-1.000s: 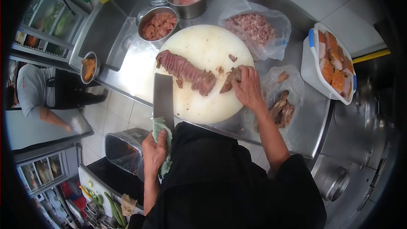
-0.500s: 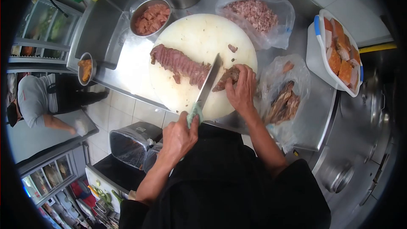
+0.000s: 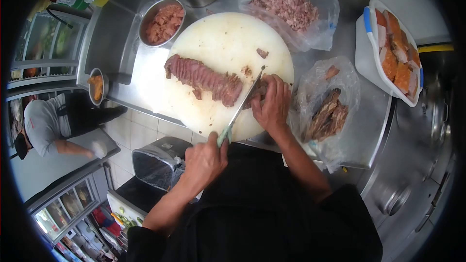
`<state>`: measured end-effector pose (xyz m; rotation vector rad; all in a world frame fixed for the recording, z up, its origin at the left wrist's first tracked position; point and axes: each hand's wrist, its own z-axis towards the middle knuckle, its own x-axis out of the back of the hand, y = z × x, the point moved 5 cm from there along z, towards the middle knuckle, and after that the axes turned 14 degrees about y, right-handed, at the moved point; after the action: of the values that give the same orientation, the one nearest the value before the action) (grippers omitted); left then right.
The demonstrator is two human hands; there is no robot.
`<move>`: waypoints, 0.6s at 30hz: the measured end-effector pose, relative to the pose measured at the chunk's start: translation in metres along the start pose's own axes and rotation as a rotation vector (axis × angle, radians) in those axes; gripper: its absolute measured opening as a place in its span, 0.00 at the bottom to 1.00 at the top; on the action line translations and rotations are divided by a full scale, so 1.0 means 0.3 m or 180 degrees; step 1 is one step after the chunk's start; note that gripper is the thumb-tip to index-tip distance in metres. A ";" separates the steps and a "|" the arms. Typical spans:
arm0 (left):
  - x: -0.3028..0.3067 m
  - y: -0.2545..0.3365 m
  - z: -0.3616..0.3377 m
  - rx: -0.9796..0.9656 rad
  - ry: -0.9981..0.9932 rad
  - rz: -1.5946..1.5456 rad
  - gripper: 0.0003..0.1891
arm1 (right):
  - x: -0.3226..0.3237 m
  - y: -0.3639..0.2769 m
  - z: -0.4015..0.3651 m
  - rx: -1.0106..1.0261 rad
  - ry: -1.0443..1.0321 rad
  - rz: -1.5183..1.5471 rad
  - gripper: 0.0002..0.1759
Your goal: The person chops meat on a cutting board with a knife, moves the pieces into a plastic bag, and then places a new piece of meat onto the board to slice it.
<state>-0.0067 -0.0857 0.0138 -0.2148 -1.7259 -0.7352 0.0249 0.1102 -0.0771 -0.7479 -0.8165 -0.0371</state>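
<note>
A row of sliced meat (image 3: 201,77) lies across the round cutting board (image 3: 223,39). The left hand (image 3: 204,162) is closed round the cloth-wrapped handle of the cleaver (image 3: 245,99), whose blade is set against the meat chunk (image 3: 259,90) near the board's right edge. The right hand (image 3: 272,104) clamps that chunk with curled fingers. It looks soft and greasy, apt to slide, so it is best pinned from above with fingertips tucked back. A bag of meat (image 3: 327,111) sits just beside.

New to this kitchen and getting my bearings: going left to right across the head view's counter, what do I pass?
Small metal bowl → row of sliced meat → cleaver → meat chunk → right hand gripping it → plastic bag of dark meat → white tub of roast meat.
</note>
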 end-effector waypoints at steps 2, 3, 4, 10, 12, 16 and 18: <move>-0.035 0.018 0.059 0.0039 0.0053 -0.0092 0.13 | -0.004 0.002 0.002 0.0031 0.0018 -0.0010 0.29; -0.051 0.031 0.096 0.0076 0.0126 -0.0197 0.13 | -0.005 0.001 0.005 0.0084 0.0045 -0.0025 0.29; -0.061 0.041 0.120 0.0042 0.0125 -0.0188 0.13 | -0.008 0.008 0.007 0.0083 0.0043 -0.0003 0.29; -0.033 0.016 -0.008 0.0249 -0.0005 -0.0111 0.13 | 0.001 -0.025 -0.003 0.0258 -0.0193 0.0147 0.30; -0.044 0.007 -0.011 0.0224 -0.0032 -0.0083 0.13 | 0.000 -0.016 0.003 0.0223 -0.0233 0.0156 0.30; -0.117 0.047 0.138 0.0083 0.0263 -0.0319 0.14 | -0.008 -0.015 -0.001 0.0214 -0.0314 0.0261 0.29; -0.145 0.090 0.246 0.0023 0.0475 -0.0549 0.16 | -0.011 -0.016 -0.004 0.0258 -0.0324 0.0337 0.28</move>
<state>-0.0400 -0.0120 -0.0252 -0.0052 -1.6176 -0.8493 0.0219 0.1051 -0.0770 -0.7196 -0.8690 0.1293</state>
